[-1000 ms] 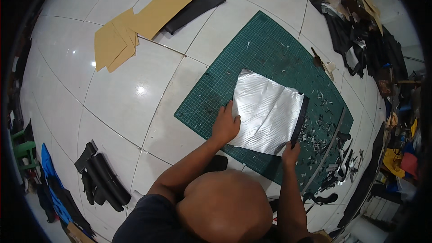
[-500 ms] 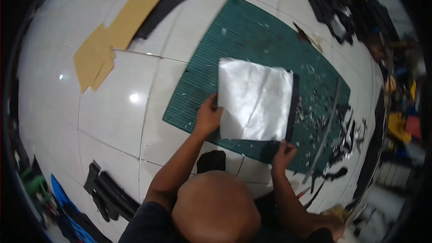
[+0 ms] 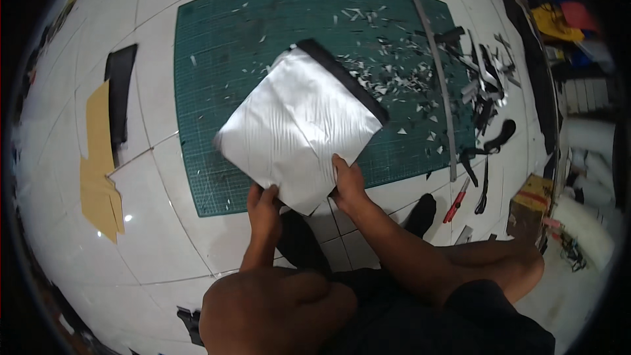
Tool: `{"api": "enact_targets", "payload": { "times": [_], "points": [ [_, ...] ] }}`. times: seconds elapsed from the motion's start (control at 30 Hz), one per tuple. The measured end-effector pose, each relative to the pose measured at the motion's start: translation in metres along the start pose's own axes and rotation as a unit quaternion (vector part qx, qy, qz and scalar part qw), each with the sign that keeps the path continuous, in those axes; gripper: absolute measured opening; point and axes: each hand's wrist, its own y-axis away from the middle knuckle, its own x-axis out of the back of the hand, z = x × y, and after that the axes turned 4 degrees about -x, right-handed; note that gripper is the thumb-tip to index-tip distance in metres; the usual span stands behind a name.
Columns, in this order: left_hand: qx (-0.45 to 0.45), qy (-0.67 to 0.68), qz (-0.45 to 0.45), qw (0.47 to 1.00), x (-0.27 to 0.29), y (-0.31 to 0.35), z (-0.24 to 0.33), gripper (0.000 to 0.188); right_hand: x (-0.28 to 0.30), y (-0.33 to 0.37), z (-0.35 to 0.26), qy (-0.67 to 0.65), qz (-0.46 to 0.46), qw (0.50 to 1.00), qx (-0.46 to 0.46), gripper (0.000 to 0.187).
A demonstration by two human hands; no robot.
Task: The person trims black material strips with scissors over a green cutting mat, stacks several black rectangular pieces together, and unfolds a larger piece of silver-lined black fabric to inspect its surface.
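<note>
Change noted: half a second ago the silver sheet [image 3: 296, 125] stood roughly square to the green cutting mat [image 3: 220, 39], a hand at its left edge and a hand at its lower right corner. It is now turned cornerwise, one corner pointing toward the person, and its dark band [image 3: 347, 77] runs along the upper right side. Both hands have come closer together (the camera view has also swung, so part of the apparent shift is the head's). In my judgement, the sheet is being handled as one loose piece, its position on the mat not fixed.

Grip, left hand [image 3: 264, 213]: closed on the lower left edge, thumb above, fingers partly hidden beneath. Grip, right hand [image 3: 350, 185]: pinching the lower right edge, thumb flat on the silver face, fingers underneath.

Location: the sheet is over the near middle of the mat, its near corner beyond the mat's edge; how much is lifted cannot be told. Offcuts [image 3: 402, 75] lie to its right, between it and a metal strip [image 3: 439, 79].
</note>
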Motion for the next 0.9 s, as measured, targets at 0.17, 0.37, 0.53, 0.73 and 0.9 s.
{"api": "enact_targets", "payload": {
  "times": [0.17,0.37,0.53,0.73,0.9],
  "points": [
    [-0.102,-0.539,-0.035,0.835,0.033,0.009,0.000,0.028,0.024,-0.013,-0.013,0.102,0.067,0.991,0.048,0.032],
    [-0.400,-0.548,-0.016,0.734,0.007,-0.072,0.062,0.036,0.033,-0.016,-0.038,0.257,0.131,0.950,0.117,0.030],
    [-0.349,-0.647,-0.033,0.677,-0.029,-0.117,0.073,0.046,0.025,-0.013,-0.040,0.343,0.081,0.922,0.160,0.042],
    [-0.313,-0.629,0.020,0.711,-0.052,-0.123,0.056,0.057,0.039,-0.034,-0.029,0.433,0.192,0.853,0.219,0.044],
    [-0.212,-0.662,0.055,0.717,-0.053,-0.120,0.058,0.055,0.019,-0.025,-0.033,0.423,0.142,0.877,0.177,0.037]
  ]
}}
